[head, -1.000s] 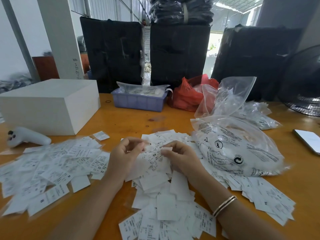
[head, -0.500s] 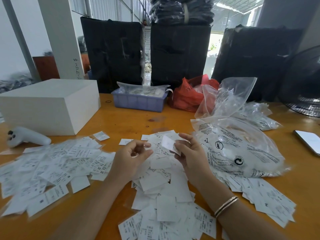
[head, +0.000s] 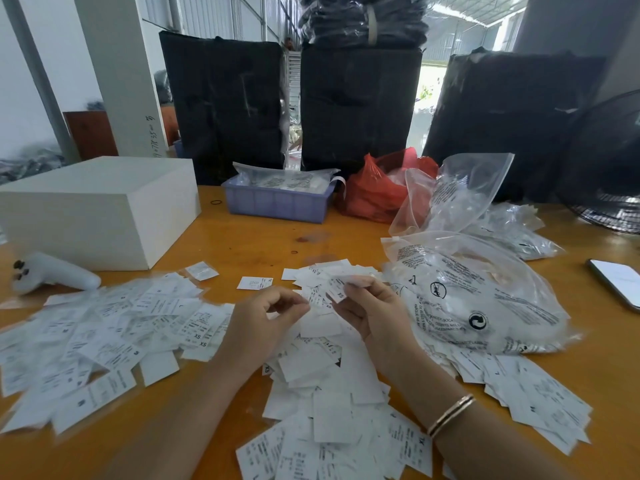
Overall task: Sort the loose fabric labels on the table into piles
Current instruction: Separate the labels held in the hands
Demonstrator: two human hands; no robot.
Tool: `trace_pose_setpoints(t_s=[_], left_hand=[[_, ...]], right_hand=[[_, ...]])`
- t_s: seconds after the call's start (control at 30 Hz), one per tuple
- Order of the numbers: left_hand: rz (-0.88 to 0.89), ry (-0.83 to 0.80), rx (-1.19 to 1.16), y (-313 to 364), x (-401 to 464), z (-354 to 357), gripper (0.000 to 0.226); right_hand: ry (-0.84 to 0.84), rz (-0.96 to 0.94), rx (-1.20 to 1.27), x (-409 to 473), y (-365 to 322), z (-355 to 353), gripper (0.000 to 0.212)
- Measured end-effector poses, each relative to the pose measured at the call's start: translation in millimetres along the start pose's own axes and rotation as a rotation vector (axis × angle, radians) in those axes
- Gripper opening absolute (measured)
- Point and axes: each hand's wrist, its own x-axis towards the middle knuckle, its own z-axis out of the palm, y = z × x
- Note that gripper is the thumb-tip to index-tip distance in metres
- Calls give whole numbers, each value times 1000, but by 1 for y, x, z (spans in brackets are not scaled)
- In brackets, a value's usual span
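Observation:
White fabric labels lie loose on the orange table (head: pixel 249 244). A wide spread of labels (head: pixel 104 327) covers the left side, a middle heap (head: pixel 329 393) lies under my hands, and a smaller pile (head: pixel 533 393) sits at the right. My right hand (head: pixel 370 313) pinches one white label (head: pixel 341 289) marked XS and holds it lifted above the middle heap. My left hand (head: pixel 263 317) hovers just left of it with fingers curled and thumb against forefinger; I cannot see anything in it.
A white box (head: pixel 97 209) and a white controller (head: pixel 52 271) stand at the left. At the back are a blue tray (head: pixel 277 202), a red bag (head: pixel 374 188) and clear plastic bags (head: pixel 467 289). A phone (head: pixel 616 282) lies far right, beside a black fan (head: pixel 609 174).
My right hand has lifted a label out of the middle heap and turned it printed side towards me. My left hand has drawn back slightly to the left.

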Motion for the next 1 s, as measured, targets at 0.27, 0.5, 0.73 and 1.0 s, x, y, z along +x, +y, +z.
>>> trace_pose_setpoints(t_s=[0.27,0.5,0.73,1.0], left_hand=[[59,-22,-10,2,0,-2,16],[28,-13,-17,0,1,-3,19],[-24,-26,-41,-2,2,-2,14],[-21,-102,-98,-1,0,-2,8]], right_hand=[[-58,-143,-241,-10,3,9,12],[-55,-220,-499,-13,2,7,18],[-65,-293,-723,-12,2,4,33],[-93,-314,-870,-10,6,1,39]])
